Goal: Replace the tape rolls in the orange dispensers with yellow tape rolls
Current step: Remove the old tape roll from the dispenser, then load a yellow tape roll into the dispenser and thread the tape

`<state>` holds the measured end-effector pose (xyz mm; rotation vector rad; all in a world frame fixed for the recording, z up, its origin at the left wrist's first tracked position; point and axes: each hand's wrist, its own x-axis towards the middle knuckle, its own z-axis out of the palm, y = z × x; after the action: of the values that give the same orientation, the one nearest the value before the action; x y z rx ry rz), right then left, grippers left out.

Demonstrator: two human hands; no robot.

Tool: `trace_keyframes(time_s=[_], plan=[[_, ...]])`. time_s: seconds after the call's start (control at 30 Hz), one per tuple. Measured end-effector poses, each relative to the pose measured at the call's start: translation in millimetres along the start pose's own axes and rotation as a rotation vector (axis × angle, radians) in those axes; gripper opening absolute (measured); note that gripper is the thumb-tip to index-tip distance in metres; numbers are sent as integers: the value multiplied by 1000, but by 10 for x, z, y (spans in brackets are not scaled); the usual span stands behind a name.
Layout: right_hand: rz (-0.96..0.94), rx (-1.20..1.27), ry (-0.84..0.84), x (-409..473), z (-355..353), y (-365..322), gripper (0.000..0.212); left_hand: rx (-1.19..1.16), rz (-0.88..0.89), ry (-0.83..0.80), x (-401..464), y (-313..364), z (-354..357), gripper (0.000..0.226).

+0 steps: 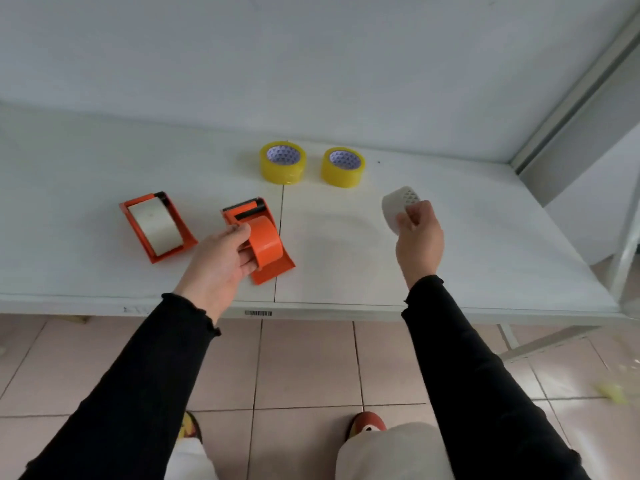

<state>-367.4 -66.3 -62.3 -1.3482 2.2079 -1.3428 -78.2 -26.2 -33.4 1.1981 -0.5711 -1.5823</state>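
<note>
On the white table [104, 161], two orange dispensers lie flat. The left dispenser [130, 211] holds a pale tape roll [156, 226] and nothing touches it. The left hand [221, 261] grips the second dispenser [266, 244], thumb on top of its empty orange hub, fingers curled under the hub's side. Behind, near the wall, stand two yellow tape rolls [283, 162] [343, 167], side by side, not touching, untouched. The right hand [419, 237] holds a whitish tape roll [398, 207] above the table, fingertips and thumb pinching its rim. Four rolls in all.
</note>
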Motion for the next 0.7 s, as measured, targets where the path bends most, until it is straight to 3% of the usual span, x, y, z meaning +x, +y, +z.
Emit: trace_keyframes(time_s=[0.3,0.43,0.53,0.7], plan=[[113,-495,-39,460,-293,467,23,1,8,120,-2,130,-164,35],[93,-655,-36,487,-180,452,46,-5,8,149,-12,175,-261,31],[-85,-568,-13,458,128,166,42,3,18,172,-14,202,-350,31],[-369,-321,-299,315,1043,-703,42,58,35,215,-37,220,-396,13]])
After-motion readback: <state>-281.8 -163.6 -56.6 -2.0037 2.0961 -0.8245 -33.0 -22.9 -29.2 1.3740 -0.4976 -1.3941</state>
